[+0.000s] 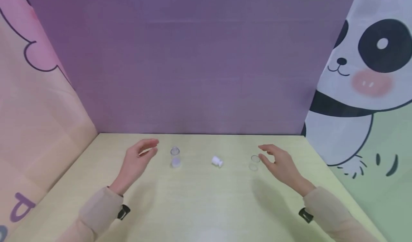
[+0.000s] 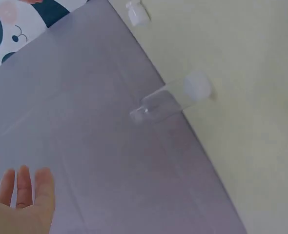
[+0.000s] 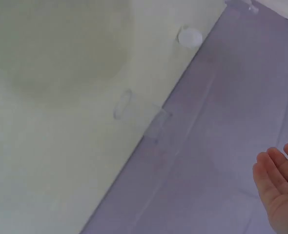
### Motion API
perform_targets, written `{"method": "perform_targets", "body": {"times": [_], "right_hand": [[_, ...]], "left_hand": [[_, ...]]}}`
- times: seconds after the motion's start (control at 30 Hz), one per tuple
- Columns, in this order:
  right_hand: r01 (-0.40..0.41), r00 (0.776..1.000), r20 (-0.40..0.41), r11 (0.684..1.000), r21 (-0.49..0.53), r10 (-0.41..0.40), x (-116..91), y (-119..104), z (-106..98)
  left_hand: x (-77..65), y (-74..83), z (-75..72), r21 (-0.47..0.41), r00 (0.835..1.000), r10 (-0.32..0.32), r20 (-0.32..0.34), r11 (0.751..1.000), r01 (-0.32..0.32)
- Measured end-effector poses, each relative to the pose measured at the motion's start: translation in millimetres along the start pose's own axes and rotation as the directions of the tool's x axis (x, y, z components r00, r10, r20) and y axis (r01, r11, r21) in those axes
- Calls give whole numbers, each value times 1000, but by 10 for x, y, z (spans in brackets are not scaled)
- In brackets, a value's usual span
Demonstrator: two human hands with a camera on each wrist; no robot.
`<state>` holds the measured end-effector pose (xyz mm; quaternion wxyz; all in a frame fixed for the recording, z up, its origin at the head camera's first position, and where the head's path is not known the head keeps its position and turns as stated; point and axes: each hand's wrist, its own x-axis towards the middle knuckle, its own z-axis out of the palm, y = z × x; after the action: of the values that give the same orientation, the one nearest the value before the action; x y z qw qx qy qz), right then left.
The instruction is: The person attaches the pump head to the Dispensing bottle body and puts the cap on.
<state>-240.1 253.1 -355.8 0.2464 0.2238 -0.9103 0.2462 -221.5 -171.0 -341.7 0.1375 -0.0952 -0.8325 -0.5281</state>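
Note:
A clear bottle-shaped piece (image 1: 175, 157) with a narrow top and a white base stands upright at the left of the table. My left hand (image 1: 139, 159) hovers to its left, apart from it, fingers loosely bent around nothing. A small white piece (image 1: 217, 161) with a flared end lies tipped over near the middle. To the right stands a see-through cylinder (image 1: 254, 163), hard to make out against the table. My right hand (image 1: 279, 163) is held just beside it, holding nothing; contact is not evident. In the left wrist view, the bottle-shaped piece's white base (image 2: 197, 87) shows plainly.
The pale wooden table (image 1: 206, 202) ends at a purple cloth backdrop (image 1: 199, 63). A printed panda panel (image 1: 347, 134) borders the right side, and a pink-and-cream panel (image 1: 42, 120) the left. Dark bands (image 1: 123, 212) sit at both wrists.

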Motion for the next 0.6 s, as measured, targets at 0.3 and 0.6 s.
{"method": "perform_targets", "body": {"times": [0.3, 0.6], "right_hand": [[-1, 1000, 15, 998, 57, 0, -119, 1, 265], [-64, 991, 127, 981, 185, 40, -78, -72, 485]], "left_hand": [[6, -160, 111, -47, 993, -109, -44, 993, 107], [129, -307, 163, 52, 979, -170, 115, 985, 165]]}}
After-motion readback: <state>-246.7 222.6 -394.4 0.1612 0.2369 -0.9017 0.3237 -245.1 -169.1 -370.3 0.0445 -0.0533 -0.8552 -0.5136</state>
